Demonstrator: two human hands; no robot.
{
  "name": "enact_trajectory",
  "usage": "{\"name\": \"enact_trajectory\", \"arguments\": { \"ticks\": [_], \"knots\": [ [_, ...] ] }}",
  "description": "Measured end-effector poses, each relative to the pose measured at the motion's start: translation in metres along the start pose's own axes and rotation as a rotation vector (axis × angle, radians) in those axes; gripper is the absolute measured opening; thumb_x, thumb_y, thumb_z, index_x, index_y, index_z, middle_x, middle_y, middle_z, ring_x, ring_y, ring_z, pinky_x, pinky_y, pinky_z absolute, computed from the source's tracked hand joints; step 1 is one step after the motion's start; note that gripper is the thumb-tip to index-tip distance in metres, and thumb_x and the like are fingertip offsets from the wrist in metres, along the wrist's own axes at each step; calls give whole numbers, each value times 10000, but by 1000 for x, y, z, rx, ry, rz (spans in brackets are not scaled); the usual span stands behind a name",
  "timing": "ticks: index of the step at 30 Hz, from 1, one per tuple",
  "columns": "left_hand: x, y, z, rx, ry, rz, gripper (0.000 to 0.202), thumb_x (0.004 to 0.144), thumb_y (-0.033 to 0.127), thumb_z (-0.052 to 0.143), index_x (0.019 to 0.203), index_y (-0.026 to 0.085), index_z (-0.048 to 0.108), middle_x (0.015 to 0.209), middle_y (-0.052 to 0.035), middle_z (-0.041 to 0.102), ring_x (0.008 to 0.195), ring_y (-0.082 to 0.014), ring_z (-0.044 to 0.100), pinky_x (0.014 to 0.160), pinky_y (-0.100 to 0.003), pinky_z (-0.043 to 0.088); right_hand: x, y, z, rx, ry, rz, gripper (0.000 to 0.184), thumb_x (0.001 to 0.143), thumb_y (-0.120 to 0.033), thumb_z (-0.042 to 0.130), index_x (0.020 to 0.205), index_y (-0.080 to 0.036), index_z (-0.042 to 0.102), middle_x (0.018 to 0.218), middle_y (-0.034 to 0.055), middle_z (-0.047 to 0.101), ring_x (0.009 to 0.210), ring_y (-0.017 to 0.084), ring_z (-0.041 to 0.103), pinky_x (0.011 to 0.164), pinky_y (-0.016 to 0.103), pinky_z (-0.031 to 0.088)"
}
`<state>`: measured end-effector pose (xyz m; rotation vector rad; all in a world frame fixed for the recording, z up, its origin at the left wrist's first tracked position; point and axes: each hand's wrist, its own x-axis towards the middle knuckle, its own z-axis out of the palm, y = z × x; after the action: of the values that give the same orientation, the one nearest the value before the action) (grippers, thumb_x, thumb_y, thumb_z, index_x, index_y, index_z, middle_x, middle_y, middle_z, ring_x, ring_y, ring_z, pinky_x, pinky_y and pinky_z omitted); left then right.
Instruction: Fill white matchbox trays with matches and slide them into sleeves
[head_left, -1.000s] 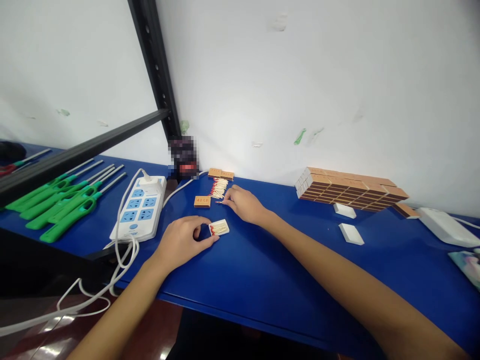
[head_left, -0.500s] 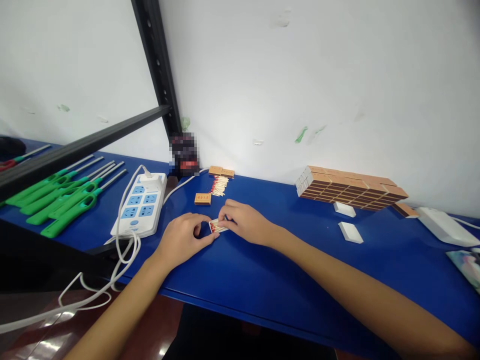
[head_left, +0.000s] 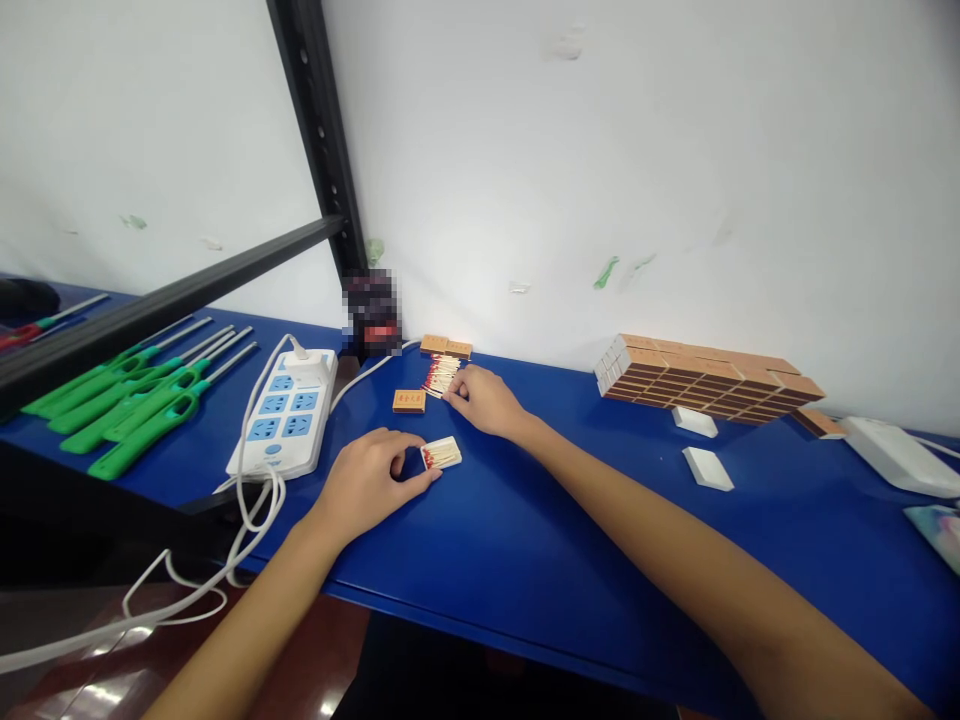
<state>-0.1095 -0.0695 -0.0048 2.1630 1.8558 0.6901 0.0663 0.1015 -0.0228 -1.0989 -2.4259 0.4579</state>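
Observation:
My left hand [head_left: 375, 480] is closed on a small white matchbox tray [head_left: 451, 462], its thumb and index finger at the tray's left side. Inside the tray lie several wooden matches [head_left: 442, 455] with red heads. My right hand [head_left: 484, 400] is farther back, fingertips pinched together at the right edge of a pile of loose matches [head_left: 442, 372]. What is between those fingertips is hidden. An orange matchbox [head_left: 409, 401] lies just left of the pile, and two more matchboxes [head_left: 445, 346] lie behind it by the wall.
A stack of matchboxes [head_left: 705, 378] stands at the right against the wall, with two white trays [head_left: 707, 468] in front. On the left are a white power strip [head_left: 289, 415] with cables, green lighters [head_left: 142, 420] and a black metal shelf post [head_left: 319, 140].
My right hand has left the tray and moved back to the loose matches by the wall. My left hand stays at the tray, whose matches now show fully.

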Motion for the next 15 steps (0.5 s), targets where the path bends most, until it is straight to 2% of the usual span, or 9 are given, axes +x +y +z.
{"name": "enact_trajectory", "arguments": {
  "ticks": [8,15],
  "knots": [
    [0,1,0,-2,4,4,315,913,493,705,1086,236,760,661,15,594,734,-196,600,659,-300,417,3,1,1,-11,12,0,117,947,-266,655,859,-198,691,913,46,689,815,174,608,708,280,412],
    [0,-1,1,3,2,3,328,916,505,700,1090,233,757,654,21,577,711,-188,593,649,-300,407,4,-2,2,-100,-24,-21,136,979,-275,637,882,-185,666,939,65,682,825,184,611,700,284,400]
  ]
}}
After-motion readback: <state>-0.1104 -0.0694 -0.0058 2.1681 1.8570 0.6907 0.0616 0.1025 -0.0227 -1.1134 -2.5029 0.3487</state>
